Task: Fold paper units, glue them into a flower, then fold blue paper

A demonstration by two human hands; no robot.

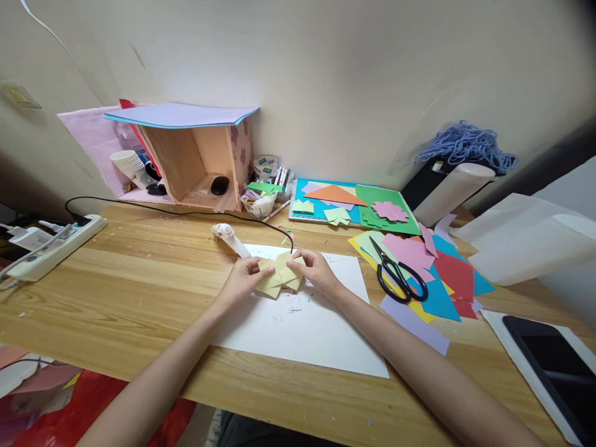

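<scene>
Between my two hands is a folded piece of pale yellow paper, creased into several flaps. My left hand pinches its left side, thumb on top. On the right side, my right hand grips it the same way. Beneath lies a large white sheet marked with small coloured smudges. A white glue gun rests just behind my left hand, and a black cable runs across the table behind the paper.
Black-handled scissors lie on coloured paper scraps at the right. Behind stand an open box, a tub of markers and a blue folder bearing paper cutouts. A power strip sits left, a phone right.
</scene>
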